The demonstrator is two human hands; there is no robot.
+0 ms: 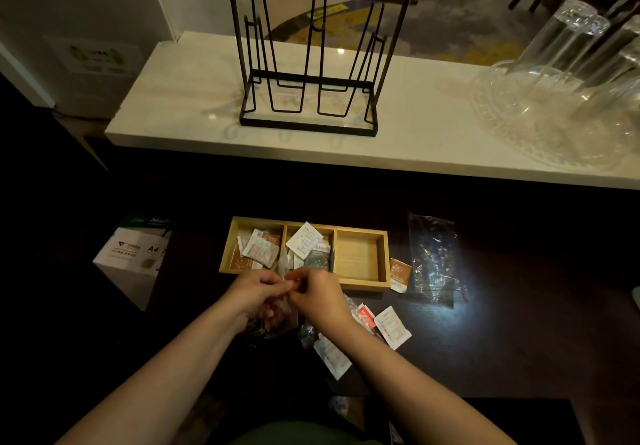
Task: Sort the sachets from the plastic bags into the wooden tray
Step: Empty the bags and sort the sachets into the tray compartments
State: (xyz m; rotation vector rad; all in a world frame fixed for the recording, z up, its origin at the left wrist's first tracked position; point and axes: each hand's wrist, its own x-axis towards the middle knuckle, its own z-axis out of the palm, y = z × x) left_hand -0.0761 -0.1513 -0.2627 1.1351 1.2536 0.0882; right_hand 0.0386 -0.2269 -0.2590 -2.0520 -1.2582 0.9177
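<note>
**Kid:** Sachets go in the wooden tray (360,285), right? Why does it sit so close?

**Helper:** Yes. It lies on the dark bench (502,340) just past the hands, so I think each drop is a short reach. Its left box (258,247) and middle box (306,245) hold sachets. The right box (360,254) has none.

**Kid:** What about that flat plastic bag (433,257)?

**Helper:** It lies right of the tray. It looks used up.

**Kid:** And the hands?

**Helper:** The left hand (254,290) and right hand (317,292) meet at the tray's near edge. Their fingers curl and pinch another clear bag (277,320), maybe to open it.

**Kid:** Any loose ones?

**Helper:** A white sachet (394,327) and a red sachet (363,316) lie beside the right wrist. A brown sachet (400,275) touches the tray's right end.
</note>
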